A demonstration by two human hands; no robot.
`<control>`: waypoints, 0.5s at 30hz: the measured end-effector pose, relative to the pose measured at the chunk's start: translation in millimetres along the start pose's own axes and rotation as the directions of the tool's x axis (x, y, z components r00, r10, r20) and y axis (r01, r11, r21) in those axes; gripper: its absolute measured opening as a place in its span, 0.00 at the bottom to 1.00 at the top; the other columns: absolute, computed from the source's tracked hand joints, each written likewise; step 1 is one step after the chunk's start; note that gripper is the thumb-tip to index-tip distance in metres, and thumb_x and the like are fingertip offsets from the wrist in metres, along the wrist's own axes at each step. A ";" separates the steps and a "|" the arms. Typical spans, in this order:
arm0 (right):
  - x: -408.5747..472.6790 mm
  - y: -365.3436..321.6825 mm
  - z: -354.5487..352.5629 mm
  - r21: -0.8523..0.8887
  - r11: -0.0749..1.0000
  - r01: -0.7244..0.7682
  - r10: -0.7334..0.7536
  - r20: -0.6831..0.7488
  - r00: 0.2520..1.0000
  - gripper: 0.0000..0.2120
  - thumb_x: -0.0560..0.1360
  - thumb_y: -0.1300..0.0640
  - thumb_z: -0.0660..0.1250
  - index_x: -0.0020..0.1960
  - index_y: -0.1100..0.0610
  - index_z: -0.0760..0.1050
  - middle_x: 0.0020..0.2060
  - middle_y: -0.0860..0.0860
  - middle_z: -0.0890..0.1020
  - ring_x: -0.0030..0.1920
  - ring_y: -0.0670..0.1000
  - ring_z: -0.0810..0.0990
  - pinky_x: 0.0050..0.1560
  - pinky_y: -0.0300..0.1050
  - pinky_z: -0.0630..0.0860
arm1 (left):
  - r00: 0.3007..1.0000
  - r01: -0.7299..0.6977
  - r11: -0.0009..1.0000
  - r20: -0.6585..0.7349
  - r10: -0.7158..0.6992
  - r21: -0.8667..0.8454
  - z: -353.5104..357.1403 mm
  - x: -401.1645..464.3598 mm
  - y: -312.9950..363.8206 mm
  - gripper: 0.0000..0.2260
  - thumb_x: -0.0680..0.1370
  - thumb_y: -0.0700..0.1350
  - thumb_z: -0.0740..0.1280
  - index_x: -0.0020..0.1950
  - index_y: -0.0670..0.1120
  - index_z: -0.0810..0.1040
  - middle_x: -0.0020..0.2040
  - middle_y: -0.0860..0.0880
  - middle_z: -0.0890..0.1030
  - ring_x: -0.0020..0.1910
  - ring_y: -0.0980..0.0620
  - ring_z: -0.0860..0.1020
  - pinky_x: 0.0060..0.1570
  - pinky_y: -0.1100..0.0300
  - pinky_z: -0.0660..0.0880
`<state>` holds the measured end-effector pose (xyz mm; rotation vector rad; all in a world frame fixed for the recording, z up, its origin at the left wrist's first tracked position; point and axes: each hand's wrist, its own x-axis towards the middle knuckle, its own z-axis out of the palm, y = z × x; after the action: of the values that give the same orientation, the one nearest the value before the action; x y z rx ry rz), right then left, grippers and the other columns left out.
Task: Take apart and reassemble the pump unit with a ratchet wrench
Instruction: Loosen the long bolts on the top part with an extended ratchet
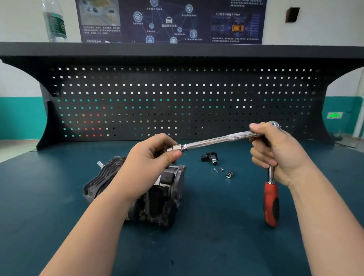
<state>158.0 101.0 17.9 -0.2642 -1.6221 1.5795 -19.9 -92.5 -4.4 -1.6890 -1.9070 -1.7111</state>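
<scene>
The left hand (pixel 153 155) pinches the free tip of the extension (pixel 216 140), the pump (pixel 171 191) lying on the bench (pixel 214 242) just below that grip, while the right hand (pixel 279 153) curls round the ratchet (pixel 270 200) just under its head, red handle hanging below. To fit or pull a socket cleanly I would keep the bar steady with the right grip and work straight along its axis. Below the bar, between the grips, lie a sensor (pixel 210 157), screws (pixel 215 170) and socket (pixel 229 174); behind stands a pegboard (pixel 178 96) under a shelf with a bottle (pixel 54 17) and poster (pixel 171 17).

Workshop, dark pegboard (pixel 178 100) backing a blue workbench (pixel 214 242), automotive poster (pixel 168 17) above
</scene>
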 end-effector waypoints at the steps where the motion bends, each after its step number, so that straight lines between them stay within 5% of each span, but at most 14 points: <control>1: 0.6 -0.1 -0.2 -0.002 1.000 0.004 -0.004 -0.004 1.000 0.16 0.75 0.54 0.64 0.30 0.56 0.68 0.17 0.47 0.57 0.17 0.46 0.53 0.22 0.37 0.52 | 1.000 -0.010 1.000 -0.017 0.010 0.020 1.3 0.5 0.0 0.05 0.76 0.44 0.68 0.41 0.53 0.77 0.35 0.48 0.77 0.34 0.56 0.72 0.37 0.67 0.69; 11: 0.1 2.0 12.5 -0.025 1.000 0.004 -0.004 -0.011 1.000 0.15 0.74 0.53 0.66 0.31 0.54 0.67 0.17 0.47 0.57 0.18 0.46 0.53 0.21 0.36 0.54 | 0.993 -0.040 0.986 -0.107 0.058 0.164 1.3 3.1 -5.0 0.08 0.76 0.47 0.68 0.40 0.59 0.78 0.36 0.55 0.79 0.34 0.59 0.73 0.38 0.67 0.69; 15: 1.0 2.7 16.3 0.015 0.990 -0.137 0.138 -0.030 0.990 0.16 0.73 0.49 0.70 0.32 0.51 0.67 0.19 0.47 0.57 0.19 0.45 0.54 0.19 0.35 0.55 | 0.994 0.005 0.989 -0.111 0.011 0.146 0.8 3.4 -4.8 0.06 0.76 0.49 0.67 0.43 0.61 0.79 0.38 0.61 0.82 0.39 0.64 0.78 0.43 0.70 0.72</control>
<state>145.4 90.3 18.2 -0.3994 -1.5978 1.6802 -24.2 -88.6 -5.6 -1.5109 -1.9264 -1.5856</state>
